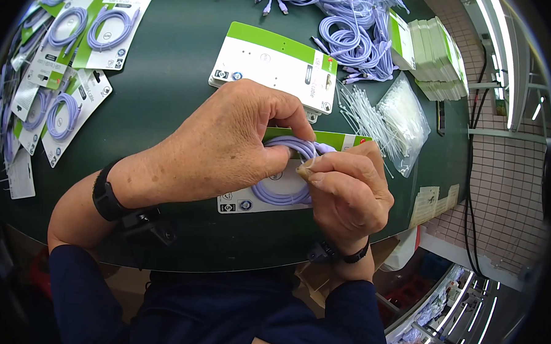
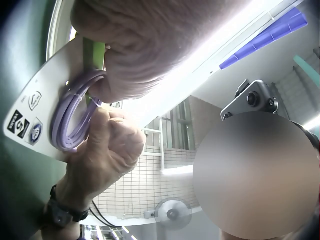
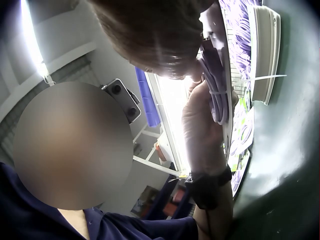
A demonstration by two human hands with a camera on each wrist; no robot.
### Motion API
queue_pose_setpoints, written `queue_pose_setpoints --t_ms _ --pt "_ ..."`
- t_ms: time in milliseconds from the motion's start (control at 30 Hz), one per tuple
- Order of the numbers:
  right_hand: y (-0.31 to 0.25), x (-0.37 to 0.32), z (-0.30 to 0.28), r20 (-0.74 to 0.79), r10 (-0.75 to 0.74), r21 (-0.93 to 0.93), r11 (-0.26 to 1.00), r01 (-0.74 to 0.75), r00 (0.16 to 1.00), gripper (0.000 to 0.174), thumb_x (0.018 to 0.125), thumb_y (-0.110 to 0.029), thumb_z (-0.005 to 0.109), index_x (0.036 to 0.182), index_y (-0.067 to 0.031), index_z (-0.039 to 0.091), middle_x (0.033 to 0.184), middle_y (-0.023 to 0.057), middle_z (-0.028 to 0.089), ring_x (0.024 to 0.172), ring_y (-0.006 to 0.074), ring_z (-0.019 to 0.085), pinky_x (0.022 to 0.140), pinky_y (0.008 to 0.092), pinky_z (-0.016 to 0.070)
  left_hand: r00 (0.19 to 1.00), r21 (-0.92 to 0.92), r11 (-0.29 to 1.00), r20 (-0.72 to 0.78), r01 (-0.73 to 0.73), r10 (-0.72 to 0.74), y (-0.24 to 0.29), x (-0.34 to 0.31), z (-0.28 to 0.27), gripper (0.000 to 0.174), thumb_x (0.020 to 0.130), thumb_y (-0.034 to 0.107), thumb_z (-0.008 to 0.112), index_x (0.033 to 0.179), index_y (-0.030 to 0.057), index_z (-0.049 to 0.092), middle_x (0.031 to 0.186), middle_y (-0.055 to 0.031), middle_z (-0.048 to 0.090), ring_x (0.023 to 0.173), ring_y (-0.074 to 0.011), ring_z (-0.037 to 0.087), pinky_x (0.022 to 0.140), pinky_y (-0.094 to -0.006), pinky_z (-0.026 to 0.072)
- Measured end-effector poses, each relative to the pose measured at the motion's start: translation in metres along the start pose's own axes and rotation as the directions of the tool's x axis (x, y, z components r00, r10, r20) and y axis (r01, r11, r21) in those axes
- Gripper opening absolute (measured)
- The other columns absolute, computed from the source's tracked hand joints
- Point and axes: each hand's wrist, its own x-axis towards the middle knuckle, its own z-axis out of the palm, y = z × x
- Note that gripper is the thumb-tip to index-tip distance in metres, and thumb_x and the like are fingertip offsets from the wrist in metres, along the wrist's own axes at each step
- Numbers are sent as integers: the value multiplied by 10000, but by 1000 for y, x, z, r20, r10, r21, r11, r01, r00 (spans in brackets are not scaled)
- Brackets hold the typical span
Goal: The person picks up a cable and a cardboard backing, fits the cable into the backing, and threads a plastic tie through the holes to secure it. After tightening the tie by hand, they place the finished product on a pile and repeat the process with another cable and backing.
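Cable (image 1: 279,195) is a lilac coil lying on a white card (image 1: 240,204) with a green top strip, at the near edge of the dark green table (image 1: 168,87). Over it the left hand (image 1: 227,145) is curled, fingers hooked round the top of the loops and holding them down on the card. At the coil's right side the right hand (image 1: 348,187) pinches the cable between thumb and forefinger, other fingers tucked in. The right wrist view shows a thin white tie (image 3: 269,77) poking out by the coil.

My worry: the cable looks smooth and springy, so if either grip slackens the loops could fan out and skate off that glossy card. The card is thin and flat, so it might crease under the thumbs, or get nudged off the near edge.

Far right, stiff white ties (image 1: 364,117) spill from a crinkly clear bag (image 1: 410,116). A stack of cards (image 1: 274,64) sits just beyond the hands
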Motion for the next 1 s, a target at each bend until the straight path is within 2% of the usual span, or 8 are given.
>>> queue_pose_setpoints --t_ms 367,500,633,733,800,833,900,1000 --pt "-7 9 -8 198 -34 -130 990 60 980 386 774 71 860 1121 -73 770 855 55 729 658 181 594 580 296 450 999 86 995 0 -42 42 -1 -1 3 214 802 -26 721 1011 -19 767 952 -96 784 922 -146 734 856 -296 576" --pt "4 5 -18 -118 130 120 986 -116 985 319 853 71 806 1152 -3 724 927 92 739 702 121 616 612 246 491 1000 119 993 -2 -28 28 2 2 -4 227 808 -39 694 1023 -31 767 966 -109 787 908 -146 728 856 -288 572" --pt "29 -6 -38 -440 392 316 910 -270 808 246 928 20 755 1166 25 693 1025 134 741 802 114 667 673 231 525 996 6 997 -36 -82 82 9 0 -9 261 815 -41 659 1052 -42 771 968 -128 790 868 -134 718 801 -278 568" --pt "43 -6 -33 -110 666 555 657 -510 738 248 1022 -132 696 1212 28 687 1028 142 737 857 136 693 712 234 543 1000 -55 998 3 -25 25 19 0 -9 279 827 -57 644 1077 -47 767 1006 -112 793 928 -121 722 855 -269 577" --pt "50 -7 -27 120 255 468 838 -281 960 392 1079 -274 632 1356 4 635 1137 125 725 937 156 709 793 259 582 999 -108 993 -1 -54 54 19 -1 -6 280 835 -68 651 1091 -49 764 1020 -103 791 984 -120 721 904 -272 580" --pt "49 -16 -17 98 257 469 840 -272 962 392 1079 -274 632 1356 4 635 1137 125 725 937 156 709 793 259 582 998 -134 989 -4 -69 70 20 -1 -5 281 840 -74 655 1098 -51 762 1027 -99 790 1012 -119 720 928 -274 581" --pt "42 -42 8 484 486 866 -145 -479 727 516 1092 -369 601 1473 -26 554 1274 111 686 1032 174 713 885 315 603 997 -108 991 2 -82 83 20 -2 -5 281 840 -76 662 1100 -48 762 1032 -98 790 1022 -125 721 941 -277 580" --pt "46 -61 10 584 425 811 -342 -475 691 557 1084 -371 620 1516 -39 506 1338 104 653 1084 197 706 919 335 602 995 -84 991 -18 -103 101 21 -4 -4 282 839 -82 676 1104 -43 763 1043 -95 789 1043 -135 725 967 -284 579"
